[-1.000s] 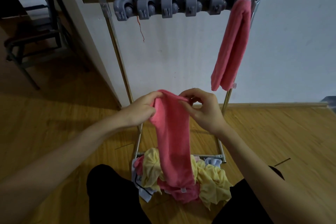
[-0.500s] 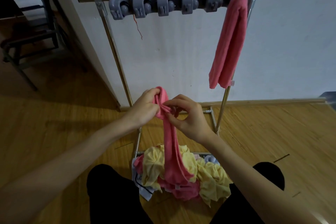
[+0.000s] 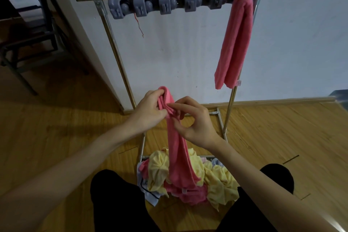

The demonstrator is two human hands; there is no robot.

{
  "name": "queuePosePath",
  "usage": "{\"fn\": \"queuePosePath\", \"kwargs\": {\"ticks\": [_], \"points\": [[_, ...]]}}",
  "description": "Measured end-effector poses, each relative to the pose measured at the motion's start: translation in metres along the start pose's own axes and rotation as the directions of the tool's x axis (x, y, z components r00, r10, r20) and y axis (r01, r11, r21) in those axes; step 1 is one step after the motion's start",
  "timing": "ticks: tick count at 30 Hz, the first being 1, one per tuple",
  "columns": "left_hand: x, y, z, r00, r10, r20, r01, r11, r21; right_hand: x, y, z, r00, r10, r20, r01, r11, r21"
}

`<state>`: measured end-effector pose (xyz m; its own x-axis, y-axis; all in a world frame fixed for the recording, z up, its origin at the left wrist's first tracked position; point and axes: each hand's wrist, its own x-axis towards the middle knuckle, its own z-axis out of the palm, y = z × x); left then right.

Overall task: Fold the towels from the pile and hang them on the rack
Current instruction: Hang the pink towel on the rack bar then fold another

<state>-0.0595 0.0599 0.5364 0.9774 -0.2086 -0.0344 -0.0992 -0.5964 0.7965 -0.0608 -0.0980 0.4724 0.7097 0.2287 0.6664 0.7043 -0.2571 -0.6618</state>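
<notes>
A long pink towel (image 3: 178,152) hangs folded into a narrow strip in front of me. My left hand (image 3: 148,112) grips its bunched top end. My right hand (image 3: 194,120) pinches the same top edge with thumb and fingertips just beside the left. The towel's lower end reaches the pile (image 3: 216,179) of yellow, pink and white towels on the floor at the rack's foot. The metal rack (image 3: 116,51) stands against the white wall, with a grey clip holder (image 3: 169,3) along its top bar. Another folded pink towel (image 3: 235,43) hangs from the bar's right end.
My dark-trousered knees (image 3: 116,199) flank the pile on the wooden floor (image 3: 282,133). A dark chair (image 3: 28,43) stands at the far left beyond the wall corner. A skirting board (image 3: 282,100) runs along the wall behind the rack.
The held towel has gone from a wide flat strip to a narrow bunched one. My hands have drawn close together at its top. The view has shifted slightly.
</notes>
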Motion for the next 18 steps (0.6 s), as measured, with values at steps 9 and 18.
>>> {"fn": "queuePosePath", "kwargs": {"ticks": [9, 18], "points": [[-0.002, 0.013, -0.005, 0.999, 0.043, 0.016, -0.041, 0.994, -0.104, 0.01, 0.005, -0.013, 0.997, -0.017, 0.075, 0.019, 0.999, -0.026], [0.003, -0.03, -0.014, 0.872, 0.489, -0.031, -0.336, 0.643, 0.688, 0.019, 0.018, -0.032, 0.997, 0.073, 0.007, -0.073, 0.997, -0.014]]}}
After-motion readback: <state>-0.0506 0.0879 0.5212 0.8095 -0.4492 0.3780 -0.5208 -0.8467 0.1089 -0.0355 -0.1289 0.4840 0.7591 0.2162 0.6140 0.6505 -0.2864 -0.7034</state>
